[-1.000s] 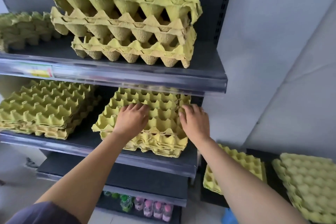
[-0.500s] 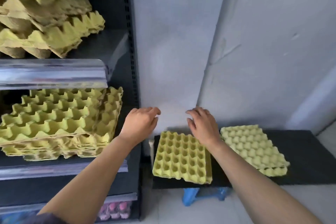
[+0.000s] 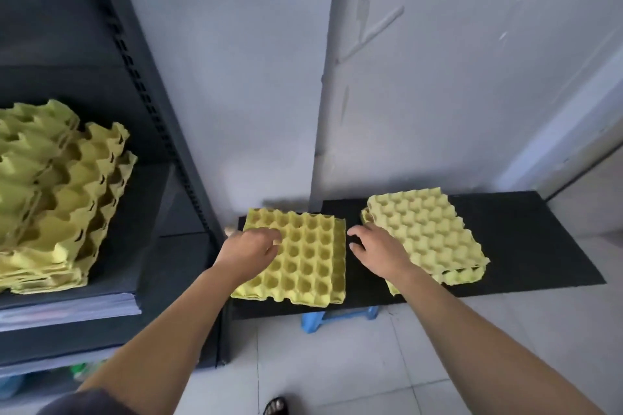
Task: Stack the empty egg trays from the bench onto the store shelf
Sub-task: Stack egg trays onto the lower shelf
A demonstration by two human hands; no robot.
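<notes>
A small pile of yellow-green egg trays (image 3: 306, 263) lies cups-up at the left end of the black bench (image 3: 526, 239). My left hand (image 3: 251, 248) rests over that pile's left edge, fingers curled on the top tray, not clearly gripping. My right hand (image 3: 377, 249) hovers open between this pile and a second, paler tray pile (image 3: 428, 232) to the right. On the dark store shelf (image 3: 128, 266) at the left stands a tall stack of egg trays (image 3: 57, 199).
A grey wall with a corner runs behind the bench. A blue stool (image 3: 323, 317) shows under the bench. The floor is pale tile; a sandalled foot (image 3: 274, 406) is at the bottom. Bottles (image 3: 81, 371) sit on the lowest shelf.
My view swung right, from the shelf stack to the bench. Both hands left the shelf trays and dropped to the bench; the left now touches the left pile.
</notes>
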